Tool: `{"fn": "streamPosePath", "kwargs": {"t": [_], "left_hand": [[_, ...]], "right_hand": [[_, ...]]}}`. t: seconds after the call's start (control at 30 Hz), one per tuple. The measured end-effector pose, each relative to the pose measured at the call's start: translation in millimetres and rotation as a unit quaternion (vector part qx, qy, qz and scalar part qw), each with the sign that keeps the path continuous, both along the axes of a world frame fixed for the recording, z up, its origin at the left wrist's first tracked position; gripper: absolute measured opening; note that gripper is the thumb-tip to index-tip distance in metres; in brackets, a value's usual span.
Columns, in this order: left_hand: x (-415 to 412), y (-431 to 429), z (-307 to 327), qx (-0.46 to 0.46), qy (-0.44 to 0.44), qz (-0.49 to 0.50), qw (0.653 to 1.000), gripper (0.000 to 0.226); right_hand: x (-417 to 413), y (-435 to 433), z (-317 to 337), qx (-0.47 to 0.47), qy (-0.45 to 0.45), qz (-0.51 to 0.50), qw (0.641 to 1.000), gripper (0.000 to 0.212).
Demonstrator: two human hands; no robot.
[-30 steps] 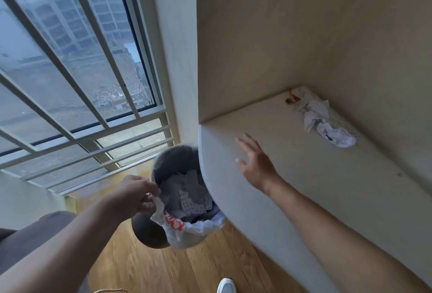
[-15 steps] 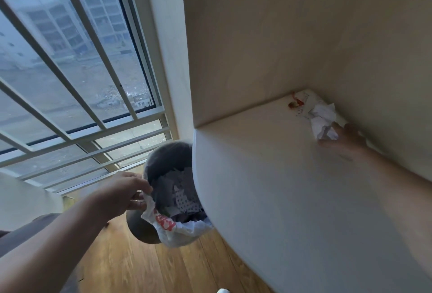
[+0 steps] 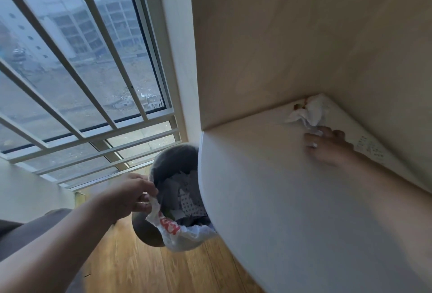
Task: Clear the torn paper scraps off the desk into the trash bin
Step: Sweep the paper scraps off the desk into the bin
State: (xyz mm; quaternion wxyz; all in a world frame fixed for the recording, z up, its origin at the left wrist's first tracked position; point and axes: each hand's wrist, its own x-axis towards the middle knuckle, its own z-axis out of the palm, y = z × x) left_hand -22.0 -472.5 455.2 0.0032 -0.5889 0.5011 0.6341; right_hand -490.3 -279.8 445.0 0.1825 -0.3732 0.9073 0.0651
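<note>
Crumpled white paper scraps lie in the far corner of the white desk, where the two walls meet. My right hand reaches across the desk and its fingertips pinch the near edge of the crumpled paper. A printed sheet lies flat along the wall beside that hand. The grey trash bin stands on the floor at the desk's left end, with torn scraps inside. My left hand grips the bin's white plastic liner at the rim.
A barred window fills the left side. A beige wall panel rises behind the desk. Wooden floor shows under the bin. A small brown-red bit lies at the back corner.
My right hand has gone from the desk's near left edge to the far corner and closed on the crumpled paper. My left hand keeps its hold on the liner.
</note>
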Motion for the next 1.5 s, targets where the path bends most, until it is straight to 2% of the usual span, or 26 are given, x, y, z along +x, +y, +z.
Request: {"fn": "streamPosePath", "kwargs": {"t": [0.1, 0.3, 0.47, 0.6, 0.67, 0.77, 0.83, 0.9, 1.07, 1.2, 1.27, 1.33, 1.4, 1.5], "left_hand": [[1, 2, 0, 0.001, 0.004, 0.002, 1.000, 0.014], [3, 4, 3, -0.006, 0.003, 0.008, 1.000, 0.012], [4, 9, 6, -0.001, 0.001, 0.014, 1.000, 0.015], [5, 11, 11, -0.002, 0.000, 0.015, 1.000, 0.018], [6, 13, 15, -0.004, -0.002, 0.017, 1.000, 0.018], [12, 13, 19, -0.006, 0.007, 0.022, 1.000, 0.018], [20, 13, 23, -0.014, 0.009, 0.031, 0.999, 0.018], [33, 12, 27, -0.025, 0.008, 0.035, 0.999, 0.013], [83, 6, 46, -0.049, -0.004, 0.044, 0.998, 0.008], [131, -6, 75, -0.066, 0.002, 0.064, 0.996, 0.008], [152, -12, 94, -0.069, 0.024, 0.087, 0.993, 0.012], [168, -17, 115, -0.067, 0.051, 0.107, 0.991, 0.017], [176, -19, 138, -0.062, 0.076, 0.100, 0.990, 0.016], [173, -19, 171, -0.074, 0.109, 0.103, 0.986, 0.016]], "right_hand": [[13, -7, -1, 0.016, 0.001, 0.014, 1.000, 0.034], [44, -22, -3, -0.051, -0.019, 0.104, 0.993, 0.052], [107, -43, -7, -0.125, -0.085, 0.169, 0.974, 0.054], [196, -64, -7, -0.178, -0.141, 0.254, 0.940, 0.051], [245, -68, -8, -0.191, -0.196, 0.285, 0.919, 0.053], [301, -72, -7, -0.204, -0.347, 0.294, 0.867, 0.062], [323, -73, -3, -0.220, -0.444, 0.270, 0.826, 0.062], [330, -72, 3, -0.237, -0.473, 0.231, 0.816, 0.062], [319, -55, 14, -0.253, -0.404, 0.134, 0.869, 0.059], [334, -37, 28, -0.197, -0.356, 0.150, 0.901, 0.055], [353, -29, 40, -0.171, -0.339, 0.193, 0.905, 0.060], [372, -24, 54, -0.171, -0.269, 0.269, 0.909, 0.063], [385, -24, 72, -0.209, -0.176, 0.347, 0.897, 0.055], [389, -23, 110, -0.280, -0.090, 0.422, 0.858, 0.033]]}}
